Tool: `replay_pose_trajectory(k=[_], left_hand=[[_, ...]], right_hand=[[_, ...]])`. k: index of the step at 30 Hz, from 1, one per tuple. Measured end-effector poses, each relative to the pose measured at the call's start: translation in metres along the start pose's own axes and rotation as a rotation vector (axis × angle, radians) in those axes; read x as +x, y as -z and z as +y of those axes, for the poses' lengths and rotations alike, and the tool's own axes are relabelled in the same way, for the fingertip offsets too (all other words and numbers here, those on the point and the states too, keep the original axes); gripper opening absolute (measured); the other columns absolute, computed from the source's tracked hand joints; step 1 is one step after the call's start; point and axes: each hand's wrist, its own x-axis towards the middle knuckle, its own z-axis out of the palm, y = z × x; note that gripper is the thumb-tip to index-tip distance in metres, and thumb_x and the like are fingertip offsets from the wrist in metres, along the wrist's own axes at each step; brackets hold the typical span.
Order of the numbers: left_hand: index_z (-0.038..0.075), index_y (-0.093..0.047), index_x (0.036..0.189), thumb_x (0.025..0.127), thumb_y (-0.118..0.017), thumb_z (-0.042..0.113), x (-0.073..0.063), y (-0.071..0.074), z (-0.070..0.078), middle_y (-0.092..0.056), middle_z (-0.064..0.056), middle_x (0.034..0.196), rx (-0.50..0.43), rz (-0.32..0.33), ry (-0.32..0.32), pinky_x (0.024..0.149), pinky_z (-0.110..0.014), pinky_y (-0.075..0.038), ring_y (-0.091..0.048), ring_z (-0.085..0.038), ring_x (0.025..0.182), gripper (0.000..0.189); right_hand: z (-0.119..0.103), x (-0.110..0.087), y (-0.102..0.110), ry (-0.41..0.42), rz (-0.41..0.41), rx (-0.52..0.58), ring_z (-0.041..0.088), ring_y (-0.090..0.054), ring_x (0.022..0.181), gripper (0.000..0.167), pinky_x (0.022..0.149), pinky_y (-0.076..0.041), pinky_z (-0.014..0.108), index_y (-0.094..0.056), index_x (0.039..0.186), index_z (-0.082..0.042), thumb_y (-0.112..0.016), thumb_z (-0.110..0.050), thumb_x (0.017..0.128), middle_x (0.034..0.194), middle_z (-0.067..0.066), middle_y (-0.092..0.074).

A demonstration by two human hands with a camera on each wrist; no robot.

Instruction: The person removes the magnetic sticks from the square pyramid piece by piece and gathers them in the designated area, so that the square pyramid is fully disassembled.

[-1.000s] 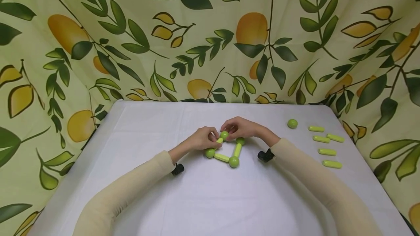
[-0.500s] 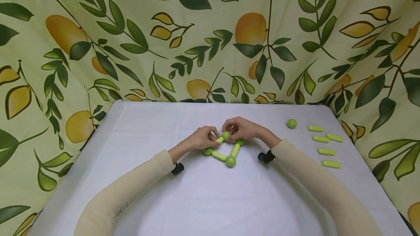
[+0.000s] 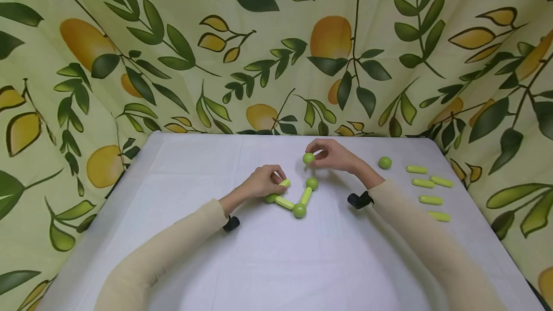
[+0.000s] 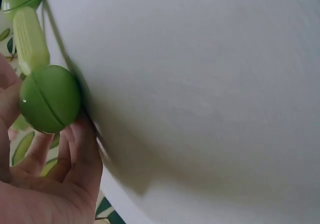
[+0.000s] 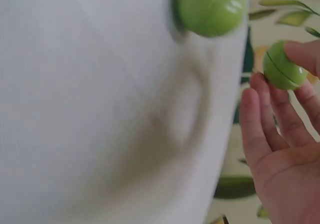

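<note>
My left hand [image 3: 262, 182] pinches a light-green rod [image 3: 284, 183] at one end of a bent chain of balls and rods. Along the chain come a green ball [image 4: 50, 98] beside the left fingers, a second rod [image 3: 284, 202], a corner ball [image 3: 299, 210], a third rod [image 3: 306, 196] and an end ball [image 3: 312, 184]. Beyond the chain, my right hand [image 3: 331, 155] pinches a separate green ball [image 5: 284, 66] between thumb and fingers, raised over the table. A dark seam runs round that ball.
On the right of the white-covered table [image 3: 276, 263] lies a loose green ball [image 3: 385, 162]. Several light-green rods [image 3: 422, 183] are spread beyond it, the nearest one partly behind the right sleeve. A leaf-patterned curtain [image 3: 276, 61] hangs behind the table.
My right hand has pulled the ball away from the rod in my left hand, moving it up and to the right. The chain has shifted slightly left.
</note>
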Motion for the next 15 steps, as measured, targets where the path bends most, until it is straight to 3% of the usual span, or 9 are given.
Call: replay_pose_trajectory(k=[7, 15], left_hand=[[0.01, -0.069, 0.102, 0.087, -0.083, 0.015, 0.002, 0.002, -0.004, -0.066, 0.0, 0.087, -0.032, -0.025, 0.032, 0.068, -0.024, -0.05, -0.061, -0.014, 0.082, 0.021], [0.009, -0.069, 0.103, 0.089, -0.082, 0.015, 0.002, 0.002, -0.003, -0.066, -0.001, 0.088, -0.036, -0.028, 0.037, 0.069, -0.025, -0.05, -0.06, -0.015, 0.082, 0.021]], right_hand=[[0.01, -0.033, 0.034, -0.059, 0.05, -0.081, 0.036, -0.064, 0.108, 0.035, 0.093, -0.053, 0.042, -0.065, 0.12, 0.005, -0.077, 0.003, 0.088, 0.121, 0.018, -0.064], [0.035, -0.064, 0.053, -0.142, 0.094, -0.13, 0.041, -0.065, 0.106, 0.033, 0.091, -0.054, 0.04, -0.065, 0.115, 0.005, -0.079, 0.003, 0.086, 0.118, 0.023, -0.065]])
